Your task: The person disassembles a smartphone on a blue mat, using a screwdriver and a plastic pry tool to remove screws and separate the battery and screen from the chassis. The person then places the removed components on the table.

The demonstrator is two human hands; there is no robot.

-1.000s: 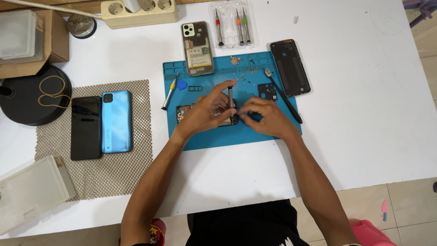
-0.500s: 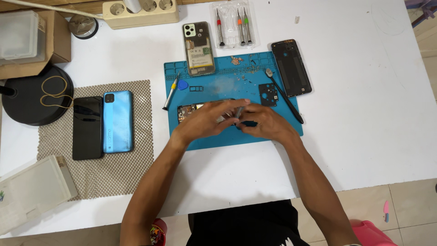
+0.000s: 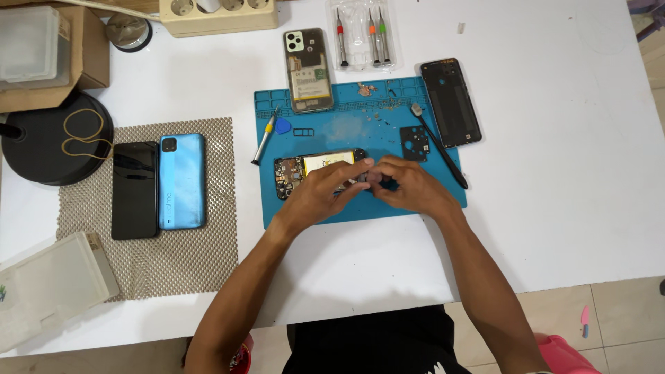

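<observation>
Lying far left on the white table [image 3: 554,173]: a clear plastic box [image 3: 48,287], a round black base [image 3: 52,142] with a rubber band on it, and a brown mesh mat [image 3: 187,256] carrying a black phone [image 3: 134,190] beside a blue phone [image 3: 182,181]. Further right, a blue work mat [image 3: 312,211], with a small screwdriver [image 3: 264,136] and a blue pick [image 3: 282,126] near its left edge. Resting mid-mat, an opened phone [image 3: 305,170], circuit parts exposed. Left hand [image 3: 320,195] curled over the opened phone's right half, fingers bent and touching it; whether clamped on anything cannot be told. Right hand [image 3: 411,187] just beside, fingertips meeting the left's over the phone's right end, pinched together on something small and hidden. Right again, a black spudger [image 3: 439,147], a small black cover piece [image 3: 414,143], and a black back cover [image 3: 451,102] at the mat's edge.
</observation>
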